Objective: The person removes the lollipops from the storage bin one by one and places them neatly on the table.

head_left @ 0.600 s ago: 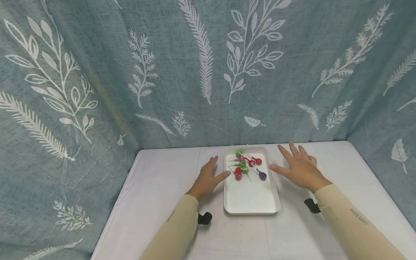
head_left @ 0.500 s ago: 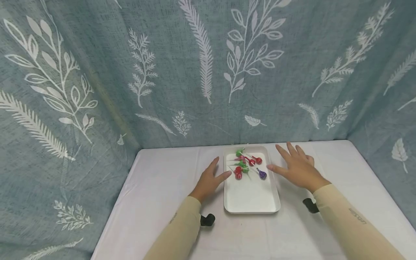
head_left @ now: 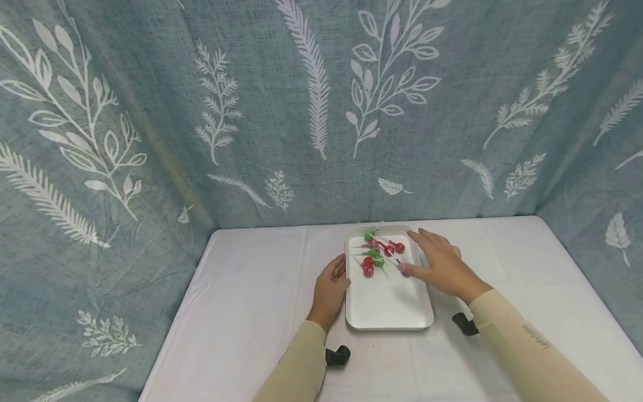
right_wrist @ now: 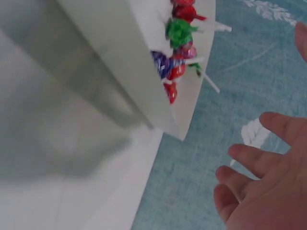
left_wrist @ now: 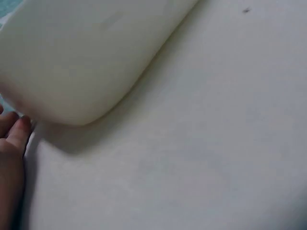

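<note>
Curtain backs twelve o'clock; hands have closed in, flanking the tray: left hand at nine, fingers together; right hand over three, spread.

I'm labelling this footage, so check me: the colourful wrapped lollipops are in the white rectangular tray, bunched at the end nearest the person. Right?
Not quite: the colourful wrapped lollipops are in the white rectangular tray, but bunched toward its far end, on the side of the blue-grey leaf-print curtain. The head view shows this.
</note>
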`<state>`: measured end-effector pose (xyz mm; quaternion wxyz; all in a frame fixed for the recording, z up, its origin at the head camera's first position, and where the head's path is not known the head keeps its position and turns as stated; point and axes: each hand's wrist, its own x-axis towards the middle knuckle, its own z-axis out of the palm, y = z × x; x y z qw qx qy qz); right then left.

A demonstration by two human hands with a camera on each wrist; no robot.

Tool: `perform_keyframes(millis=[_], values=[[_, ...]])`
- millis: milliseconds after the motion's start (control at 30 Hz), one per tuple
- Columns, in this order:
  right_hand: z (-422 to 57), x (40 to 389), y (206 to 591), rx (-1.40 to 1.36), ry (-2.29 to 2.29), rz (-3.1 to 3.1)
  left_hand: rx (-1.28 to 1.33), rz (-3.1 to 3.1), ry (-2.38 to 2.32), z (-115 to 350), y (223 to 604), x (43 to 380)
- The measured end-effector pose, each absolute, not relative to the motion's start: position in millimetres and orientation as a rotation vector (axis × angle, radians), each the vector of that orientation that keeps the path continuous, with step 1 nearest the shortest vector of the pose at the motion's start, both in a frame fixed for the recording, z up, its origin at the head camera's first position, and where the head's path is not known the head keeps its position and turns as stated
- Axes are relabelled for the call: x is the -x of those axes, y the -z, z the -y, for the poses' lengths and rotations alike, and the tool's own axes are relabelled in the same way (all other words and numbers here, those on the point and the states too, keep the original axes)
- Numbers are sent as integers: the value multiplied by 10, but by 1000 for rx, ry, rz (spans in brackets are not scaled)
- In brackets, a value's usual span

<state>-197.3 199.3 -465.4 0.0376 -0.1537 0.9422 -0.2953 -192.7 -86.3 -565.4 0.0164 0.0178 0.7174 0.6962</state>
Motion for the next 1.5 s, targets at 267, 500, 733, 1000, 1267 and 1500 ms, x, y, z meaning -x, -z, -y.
perform_keyframes(millis=[267, 500, 733, 1000, 1267, 1500], values=[[-1808, 1977, 4707, 547, 1118, -2839, -37, -2255, -2168, 883, 5681, 1905], [-1656, 2009, 4758, 621, 1355, -2764, -1, -2241, -2186, 880, 5647, 1861], [-1507, 2008, 4830, 617, 1529, -2693, 16, -2260, -2179, 867, 5652, 1850], [-1347, 1998, 4902, 553, 1669, -2561, 13, -2265, -2175, 872, 5680, 1863], [-1292, 2027, 4994, 423, 1682, -2538, -4, -2280, -2170, 876, 5701, 1862], [-1290, 2053, 5106, 348, 1676, -2510, 5, -2259, -2197, 874, 5717, 1867]])
